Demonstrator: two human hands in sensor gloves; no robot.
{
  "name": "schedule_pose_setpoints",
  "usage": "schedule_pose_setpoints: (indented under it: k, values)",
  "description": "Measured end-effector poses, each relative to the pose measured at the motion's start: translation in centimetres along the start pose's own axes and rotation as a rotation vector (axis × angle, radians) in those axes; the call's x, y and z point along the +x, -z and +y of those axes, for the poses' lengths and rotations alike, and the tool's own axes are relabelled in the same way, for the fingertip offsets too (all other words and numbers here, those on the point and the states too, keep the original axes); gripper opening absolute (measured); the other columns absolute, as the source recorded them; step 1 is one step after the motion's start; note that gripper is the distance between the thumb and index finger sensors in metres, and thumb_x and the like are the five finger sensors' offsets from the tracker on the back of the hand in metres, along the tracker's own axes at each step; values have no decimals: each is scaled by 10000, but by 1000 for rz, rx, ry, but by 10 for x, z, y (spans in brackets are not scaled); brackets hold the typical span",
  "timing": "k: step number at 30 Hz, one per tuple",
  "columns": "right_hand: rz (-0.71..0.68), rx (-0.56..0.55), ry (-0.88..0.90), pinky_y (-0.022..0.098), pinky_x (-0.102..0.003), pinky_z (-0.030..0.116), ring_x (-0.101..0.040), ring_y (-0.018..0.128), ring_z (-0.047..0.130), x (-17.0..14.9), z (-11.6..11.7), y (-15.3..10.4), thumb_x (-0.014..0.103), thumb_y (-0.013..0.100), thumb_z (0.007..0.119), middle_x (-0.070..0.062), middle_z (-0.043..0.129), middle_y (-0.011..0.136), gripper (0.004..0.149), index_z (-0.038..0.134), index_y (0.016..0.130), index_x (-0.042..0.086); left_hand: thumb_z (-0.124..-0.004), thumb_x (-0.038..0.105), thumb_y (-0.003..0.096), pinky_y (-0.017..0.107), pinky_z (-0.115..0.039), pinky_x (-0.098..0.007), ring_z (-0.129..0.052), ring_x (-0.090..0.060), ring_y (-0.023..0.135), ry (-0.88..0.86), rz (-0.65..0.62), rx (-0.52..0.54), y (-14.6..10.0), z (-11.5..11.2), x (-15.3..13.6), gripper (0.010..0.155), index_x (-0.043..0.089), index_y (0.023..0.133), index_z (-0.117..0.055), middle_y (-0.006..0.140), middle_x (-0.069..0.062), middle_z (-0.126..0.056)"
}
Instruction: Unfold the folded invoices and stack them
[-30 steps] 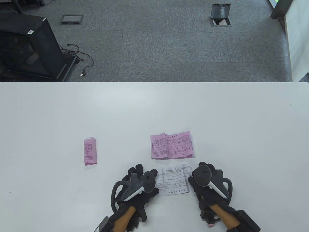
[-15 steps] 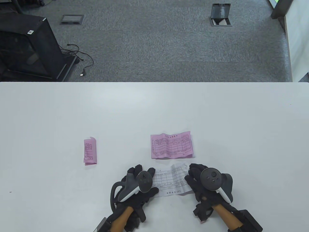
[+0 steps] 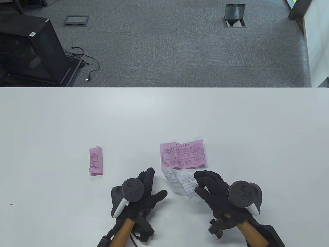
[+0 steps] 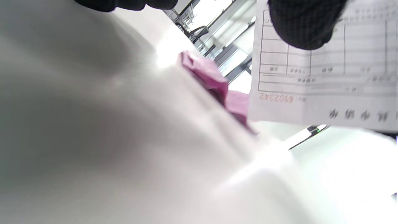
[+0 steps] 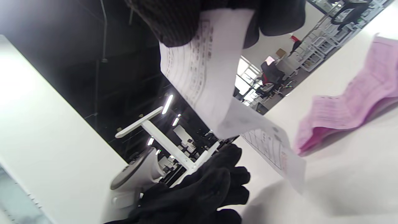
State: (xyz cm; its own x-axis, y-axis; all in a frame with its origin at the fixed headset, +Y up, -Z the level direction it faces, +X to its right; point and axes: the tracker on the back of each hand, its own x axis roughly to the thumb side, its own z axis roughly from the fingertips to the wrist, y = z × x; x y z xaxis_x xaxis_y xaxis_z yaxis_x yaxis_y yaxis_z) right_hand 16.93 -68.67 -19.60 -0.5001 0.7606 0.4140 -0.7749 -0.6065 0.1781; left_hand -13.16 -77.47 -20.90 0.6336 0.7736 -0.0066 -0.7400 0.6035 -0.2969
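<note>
Right hand (image 3: 214, 190) pinches white invoice (image 3: 183, 185) aloft.

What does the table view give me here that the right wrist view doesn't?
Only the table view shows the folded pink invoice lying apart at the left, the whole table, and the right hand from above. Only the right wrist view shows the fingers pinching the white invoice's top edge while it hangs off the table. Both show that white invoice, the unfolded pink invoice beyond it, and the left hand.

White invoice (image 3: 183, 184) hangs creased near an unfolded pink invoice (image 3: 183, 155); folded pink invoice (image 3: 96, 161) lies left.
</note>
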Motion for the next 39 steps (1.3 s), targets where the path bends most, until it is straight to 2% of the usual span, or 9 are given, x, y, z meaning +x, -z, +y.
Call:
schedule_pose_setpoints:
  k: [5, 9, 12, 15, 17, 26, 29, 35, 39]
  values:
    - [-138, 42, 66, 695, -710, 432, -378, 905, 676, 20, -3, -3, 362, 522, 688, -85, 688, 986, 336, 707, 823, 213, -803, 603, 441, 692, -544, -558, -462, -503, 994, -209, -115, 41, -2, 8, -3, 970, 170, 1154, -307, 1172, -266, -381]
    - [-175, -9, 82, 699, -705, 436, -360, 874, 706, 25, -4, -5, 363, 523, 683, -80, 703, 968, 336, 701, 823, 214, -829, 611, 427, 666, -598, -518, -552, -474, 958, -366, -198, -21, -3, 8, -3, 980, 155, 1152, -352, 1151, -259, -464]
    - [-145, -66, 72, 693, -687, 466, -353, 847, 729, 17, -6, -6, 365, 521, 676, -83, 711, 953, 337, 694, 821, 212, -861, 543, 450, 618, -682, -482, -700, -424, 887, -442, -240, -13, -4, 7, -3, 806, 172, 1102, -568, 1082, -218, -652]
    - [-77, -99, 81, 687, -678, 484, -349, 823, 749, 3, -6, -4, 367, 521, 671, -87, 722, 938, 337, 688, 821, 214, -876, 415, 485, 522, -787, -422, -873, -334, 742, -479, -255, 58, -5, 8, -1, 474, 235, 920, -816, 917, -126, -880]
    - [-36, -111, 63, 685, -688, 474, -347, 810, 755, -4, -6, -3, 368, 522, 670, -84, 733, 923, 338, 683, 823, 217, -877, 388, 485, 474, -817, -393, -920, -297, 677, -496, -267, 82, -6, 8, 0, 408, 237, 864, -859, 846, -103, -936]
    - [174, -162, -18, 662, -652, 531, -329, 708, 812, -48, -2, 5, 358, 524, 655, -100, 776, 846, 345, 673, 813, 172, -898, 354, 467, 337, -869, -339, -1003, -223, 486, -377, -194, 190, -6, 16, -3, 401, 192, 834, -885, 638, -68, -1039]
    - [234, -156, -11, 660, -645, 539, -327, 698, 819, -57, 4, 5, 360, 524, 655, -101, 781, 841, 346, 674, 812, 169, -896, 347, 470, 335, -873, -335, -1006, -224, 486, -326, -161, 205, -5, 15, -2, 409, 183, 845, -877, 643, -68, -1039]
    - [313, -129, -124, 654, -655, 535, -328, 695, 824, -67, 15, 5, 368, 523, 657, -99, 791, 833, 350, 684, 810, 170, -897, 306, 478, 324, -874, -314, -1007, -242, 513, -140, -19, 224, -1, 14, 2, 495, 179, 947, -801, 697, -82, -1029]
    - [348, -124, -172, 655, -675, 512, -346, 729, 804, -73, 18, 5, 364, 523, 660, -102, 778, 853, 349, 686, 812, 171, -894, 277, 481, 326, -871, -303, -1004, -245, 543, -69, 16, 203, 2, 11, 5, 506, 186, 966, -781, 738, -87, -1016]
